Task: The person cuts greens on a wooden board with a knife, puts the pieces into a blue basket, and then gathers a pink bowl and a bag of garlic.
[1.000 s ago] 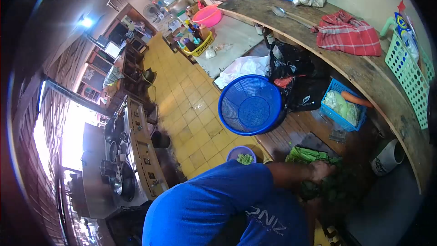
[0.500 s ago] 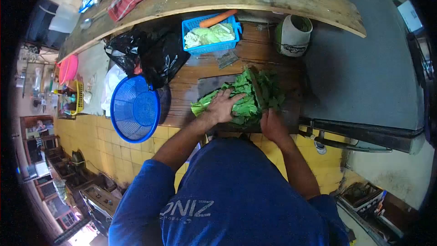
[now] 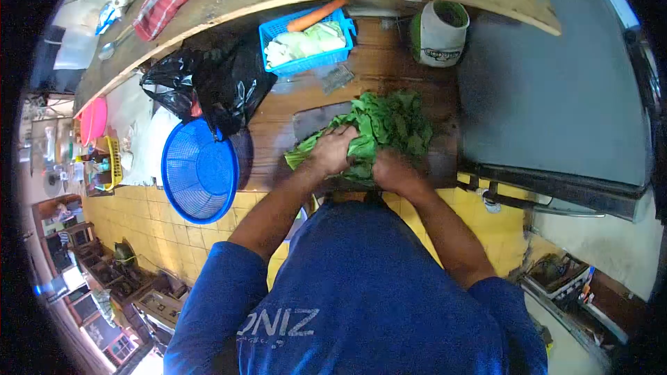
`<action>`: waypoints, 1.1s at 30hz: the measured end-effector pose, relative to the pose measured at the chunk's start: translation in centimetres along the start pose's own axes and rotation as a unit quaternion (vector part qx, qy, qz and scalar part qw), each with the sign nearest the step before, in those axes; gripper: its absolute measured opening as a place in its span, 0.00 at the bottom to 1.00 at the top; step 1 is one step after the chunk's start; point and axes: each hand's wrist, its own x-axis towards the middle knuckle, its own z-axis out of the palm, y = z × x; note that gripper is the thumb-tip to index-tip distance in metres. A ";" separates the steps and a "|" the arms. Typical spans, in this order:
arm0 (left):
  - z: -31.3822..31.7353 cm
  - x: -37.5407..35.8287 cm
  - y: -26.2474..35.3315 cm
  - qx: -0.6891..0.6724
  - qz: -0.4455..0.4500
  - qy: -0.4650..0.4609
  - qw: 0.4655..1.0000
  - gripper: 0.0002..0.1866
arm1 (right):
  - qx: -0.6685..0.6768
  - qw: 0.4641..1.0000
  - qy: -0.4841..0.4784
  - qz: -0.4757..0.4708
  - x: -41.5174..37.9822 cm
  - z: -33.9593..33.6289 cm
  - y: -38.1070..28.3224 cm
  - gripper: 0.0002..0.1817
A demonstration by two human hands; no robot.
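Note:
A bunch of leafy greens (image 3: pixel 382 125) lies on a dark cutting board (image 3: pixel 313 119) on the wooden counter (image 3: pixel 375 62). My left hand (image 3: pixel 332 151) presses down on the stalk end of the bunch, fingers curled over it. My right hand (image 3: pixel 390 170) grips the near side of the same bunch, close beside the left. A knife seen earlier among the leaves is hidden now. My blue shirt fills the lower part of the view.
A round blue colander (image 3: pixel 199 171) sits at the counter's left edge beside a black plastic bag (image 3: pixel 208 83). Behind the greens stand a small blue basket (image 3: pixel 306 45) with cabbage and a carrot, and a white cup (image 3: pixel 439 33). Grey surface (image 3: pixel 556 90) right; yellow tiled floor below.
The view swung from the room down onto the counter. Since half a second ago my right hand moved left onto the greens, next to my left hand, bunching the leaves.

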 end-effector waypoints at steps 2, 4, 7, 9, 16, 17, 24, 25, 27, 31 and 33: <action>0.1 0.0 0.0 0.020 -0.017 0.013 1.000 0.30 | -0.108 0.989 -0.080 -0.054 -2.3 -1.6 -1.6 0.12; 0.2 0.2 -0.1 0.027 -0.021 0.001 0.999 0.31 | -0.201 0.971 -0.083 -0.095 -4.1 2.1 0.3 0.14; -0.2 0.4 0.1 0.032 -0.029 -0.031 0.999 0.29 | -0.209 0.976 -0.032 -0.045 -3.1 3.6 0.0 0.14; -0.2 0.3 0.0 0.030 -0.025 -0.031 0.999 0.29 | -0.219 0.959 -0.091 -0.157 -2.6 2.9 0.4 0.14; -0.4 0.2 0.4 0.008 -0.041 -0.029 0.999 0.27 | 0.091 0.953 -0.030 0.286 -6.1 3.7 -2.1 0.16; -0.5 0.3 0.2 -0.006 -0.035 -0.015 0.999 0.27 | 0.054 0.964 -0.043 0.255 -5.5 5.0 -0.6 0.17; -2.9 -1.5 0.8 0.053 -0.018 -0.031 0.998 0.35 | 0.016 0.991 -0.072 0.111 -3.6 -2.6 -0.6 0.19; -3.6 -2.2 1.6 0.129 -0.021 0.006 0.991 0.36 | 0.036 0.991 -0.071 0.112 -3.6 -5.1 -2.4 0.19; -3.3 -2.9 1.6 0.079 -0.052 0.004 0.996 0.37 | 0.046 0.973 -0.074 0.214 -3.3 -6.7 -3.9 0.18; -3.1 -2.2 1.1 0.002 -0.108 -0.011 0.994 0.36 | -0.111 0.989 -0.073 0.061 -3.7 -4.9 -6.3 0.18; -2.6 -2.0 0.6 -0.009 -0.116 -0.009 0.993 0.34 | -0.011 0.997 -0.029 0.071 -3.3 -2.6 -6.6 0.13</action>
